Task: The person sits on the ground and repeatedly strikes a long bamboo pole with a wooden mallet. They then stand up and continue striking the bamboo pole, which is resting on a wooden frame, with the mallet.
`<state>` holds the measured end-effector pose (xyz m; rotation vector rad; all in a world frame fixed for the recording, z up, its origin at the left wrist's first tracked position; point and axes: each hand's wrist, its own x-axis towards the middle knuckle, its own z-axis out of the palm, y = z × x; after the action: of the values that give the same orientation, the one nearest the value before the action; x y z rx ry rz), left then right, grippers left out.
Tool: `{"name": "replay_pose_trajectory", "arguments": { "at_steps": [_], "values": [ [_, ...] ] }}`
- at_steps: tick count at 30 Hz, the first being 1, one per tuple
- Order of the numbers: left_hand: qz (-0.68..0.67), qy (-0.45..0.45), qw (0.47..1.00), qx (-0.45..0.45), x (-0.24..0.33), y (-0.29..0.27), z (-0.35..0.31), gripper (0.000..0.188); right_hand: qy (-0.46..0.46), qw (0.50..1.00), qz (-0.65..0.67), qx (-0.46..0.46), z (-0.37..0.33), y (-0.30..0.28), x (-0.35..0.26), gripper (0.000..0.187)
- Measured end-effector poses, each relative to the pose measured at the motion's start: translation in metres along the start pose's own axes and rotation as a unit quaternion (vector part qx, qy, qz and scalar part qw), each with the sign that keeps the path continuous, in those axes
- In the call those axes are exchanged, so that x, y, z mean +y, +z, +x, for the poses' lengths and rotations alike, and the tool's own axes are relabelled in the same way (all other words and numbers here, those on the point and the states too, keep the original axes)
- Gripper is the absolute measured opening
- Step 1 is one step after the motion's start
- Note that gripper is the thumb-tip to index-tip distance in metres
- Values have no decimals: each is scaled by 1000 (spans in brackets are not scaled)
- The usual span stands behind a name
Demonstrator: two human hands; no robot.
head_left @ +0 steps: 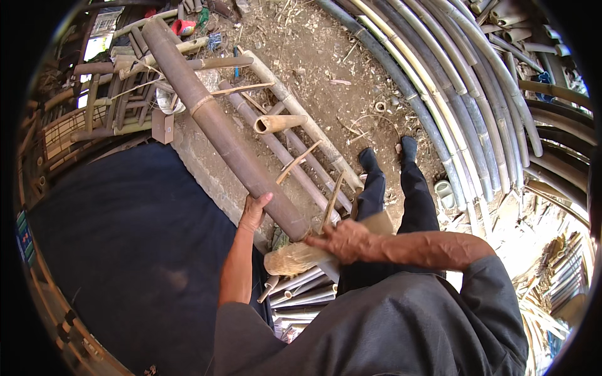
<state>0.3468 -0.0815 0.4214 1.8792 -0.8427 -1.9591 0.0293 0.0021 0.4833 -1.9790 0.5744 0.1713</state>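
Note:
A thick brown bamboo pole (pixel 235 147) slants from the upper left down to my lap. My left hand (pixel 254 214) is closed on its side near the lower end, thumb on top. My right hand (pixel 348 241) is by the cut end, fingers curled and pointing left, slightly blurred. What it holds is hidden; a blurred grey edge shows just below it. Beneath the pole's end lies a pale, rough-ended wooden log (pixel 293 258), partly covered by my right hand.
A bamboo frame (pixel 313 141) with crosspieces lies beyond the pole. Long bamboo poles (pixel 433 94) are stacked at the right. A black sheet (pixel 138 250) covers the left side. Cut bamboo tubes (pixel 307 291) lie below the log. Wood chips litter the dirt floor (pixel 313 56).

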Motion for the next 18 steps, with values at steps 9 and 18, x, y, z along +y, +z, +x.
{"name": "replay_pose_trajectory", "arguments": {
  "at_steps": [9,18],
  "values": [
    [20,-12,1000,-7,6,-11,6,76,20,998,41,-31,-27,15,26,108],
    [85,37,945,313,-52,109,-66,79,314,929,194,24,-160,65,114,101]
  ]
}}
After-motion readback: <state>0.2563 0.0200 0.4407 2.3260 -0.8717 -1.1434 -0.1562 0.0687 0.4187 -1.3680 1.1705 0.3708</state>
